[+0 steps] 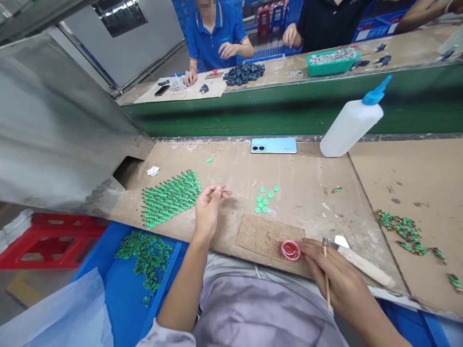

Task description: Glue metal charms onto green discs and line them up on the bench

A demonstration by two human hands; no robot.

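Observation:
My left hand [208, 207] hovers over the cardboard, thumb and fingers pinched together; what is between them, if anything, is too small to make out. Beside it stand close rows of green discs with small dark upright pieces [170, 198]. Several loose green discs [265, 202] lie to its right. In my right hand [333, 267] is a thin wooden stick [327, 284], held between the fingers. Its fingertips are at a small round cup of red liquid [291, 250], which sits on a brown board [260, 236]; whether they touch the cup I cannot tell.
A white-handled scraper [365, 265] lies beside my right hand. Farther back are a light blue phone [274, 145] and a tilted white squeeze bottle [350, 125]. Green-and-gold pieces [401, 229] lie at right. A blue bin [126, 284] is below left. Co-workers sit across the green divider [231, 118].

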